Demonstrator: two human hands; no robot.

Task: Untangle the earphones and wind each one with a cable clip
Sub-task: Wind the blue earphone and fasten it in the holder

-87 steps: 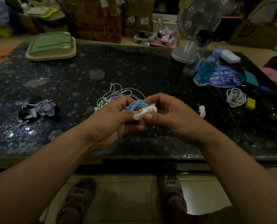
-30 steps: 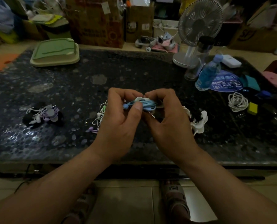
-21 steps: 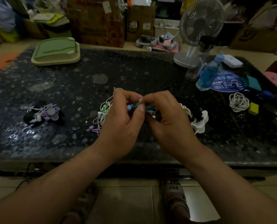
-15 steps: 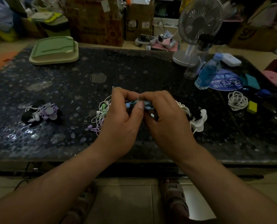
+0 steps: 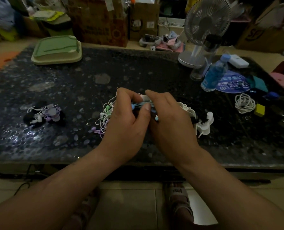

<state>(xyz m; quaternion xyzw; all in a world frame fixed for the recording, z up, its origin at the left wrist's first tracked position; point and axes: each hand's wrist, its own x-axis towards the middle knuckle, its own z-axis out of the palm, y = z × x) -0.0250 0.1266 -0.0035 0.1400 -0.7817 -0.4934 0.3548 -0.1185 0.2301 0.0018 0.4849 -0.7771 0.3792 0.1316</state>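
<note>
My left hand (image 5: 126,123) and my right hand (image 5: 169,123) meet over the middle of the dark table (image 5: 104,67), both pinching a wound bundle of blue earphones (image 5: 140,105) with a white cable clip (image 5: 145,97) on it. A tangle of white, green and purple earphones (image 5: 104,117) lies just left of my left hand. Wound earphones with clips (image 5: 44,113) rest at the left. White cable clips (image 5: 204,123) lie right of my right hand.
A green lidded box (image 5: 56,50) sits at the back left. At the back right stand a desk fan (image 5: 202,30), a clear cup and a blue bottle (image 5: 215,75). A coiled white cable (image 5: 244,105) and a yellow block (image 5: 259,110) lie at the right.
Both hands have lowered a little toward the table with the blue bundle. The white clip now shows at my right fingertips, on top of the bundle.
</note>
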